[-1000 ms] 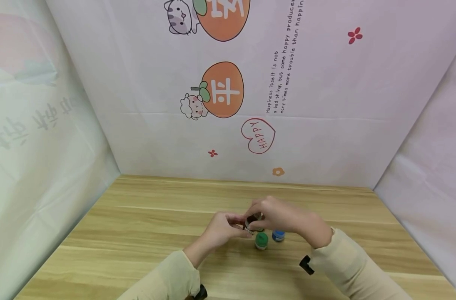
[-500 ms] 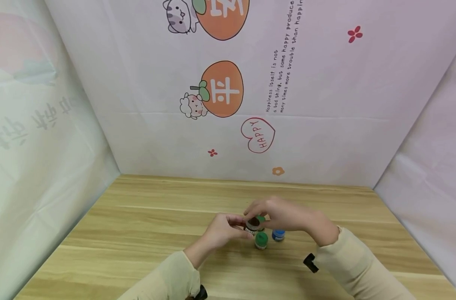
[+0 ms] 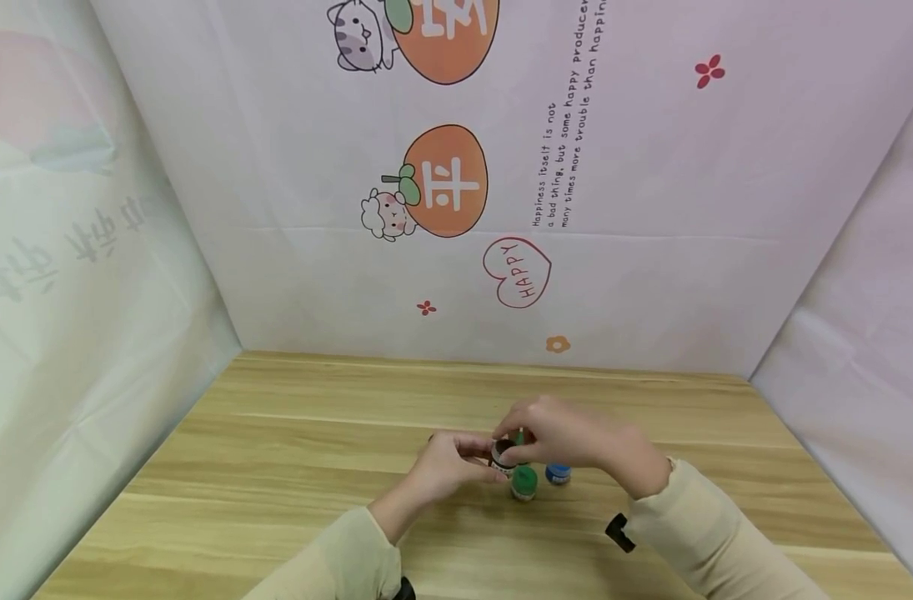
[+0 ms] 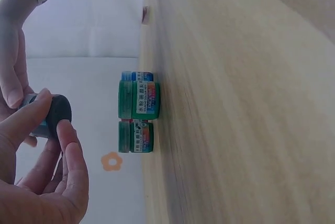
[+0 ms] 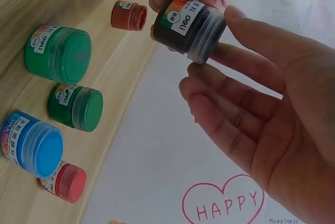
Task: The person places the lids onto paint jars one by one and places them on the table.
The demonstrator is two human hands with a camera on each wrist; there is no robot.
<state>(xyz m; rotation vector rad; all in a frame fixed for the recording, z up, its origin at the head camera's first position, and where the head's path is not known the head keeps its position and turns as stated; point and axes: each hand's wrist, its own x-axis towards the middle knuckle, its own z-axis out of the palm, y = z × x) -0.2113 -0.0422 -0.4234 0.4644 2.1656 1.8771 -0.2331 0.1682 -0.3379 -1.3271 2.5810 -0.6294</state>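
Note:
In the right wrist view, a dark gouache paint jar (image 5: 180,22) with a deli label and a clear-rimmed lid (image 5: 208,35) is held tilted above the table. My left hand (image 3: 443,465) grips the jar's body from the left. From the other side my right hand (image 3: 564,432) pinches the lid between thumb and fingers. The jar looks closed. Just beside my hands, a green paint jar (image 3: 524,482) stands on the table, with a blue paint jar (image 3: 557,472) to its right. A second green jar (image 5: 86,109) is mostly covered by my right hand in the head view.
Also on the wooden table (image 3: 313,433) are a red paint jar (image 5: 73,182) behind the blue one and a reddish-brown jar (image 5: 128,15) standing apart. A white printed sheet (image 3: 636,250) rises at the table's back edge, with white sheets along both sides.
My right fingers loosened and shifted over the lid half a second ago, and now hold it again. The jar and my left hand stay in nearly the same place.

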